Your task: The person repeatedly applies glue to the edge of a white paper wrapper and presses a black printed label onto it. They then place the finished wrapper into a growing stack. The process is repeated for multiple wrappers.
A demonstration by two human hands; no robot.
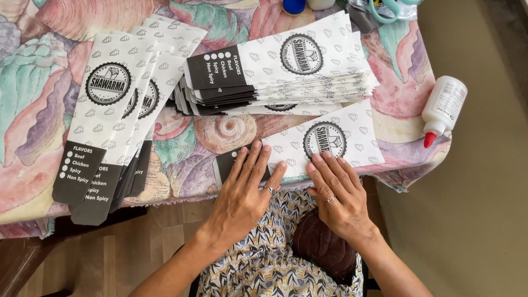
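Both hands lie flat on a single paper sleeve (308,146) at the near edge of the table (33,82); the sleeve is white with a small repeated pattern, a round black emblem in its middle and a black band at its left end, and it lies slightly tilted, its right end farther from the person than its left. The left hand (247,190) rests palm down on the black end, fingers straight and a little spread, gripping nothing; a ring shows on one finger. The right hand (338,192) presses palm down on the white part just below the emblem, fingers stretched out and close together, also gripping nothing; it too bears a ring. The two hands sit just beside each other without touching.

Behind the sleeve, a thick pile of the same sleeves (286,71) lies crosswise, black ends to the left; to the left, a second fanned pile (115,110) runs lengthwise, black ends hanging over the table's edge. The table wears a cloth printed with shells in pink, green and cream. At the right edge a white glue bottle (444,107) with a red tip lies on its side, well apart from the hands; a blue cap (293,6) and pale green scissors (388,10) show at the far edge.
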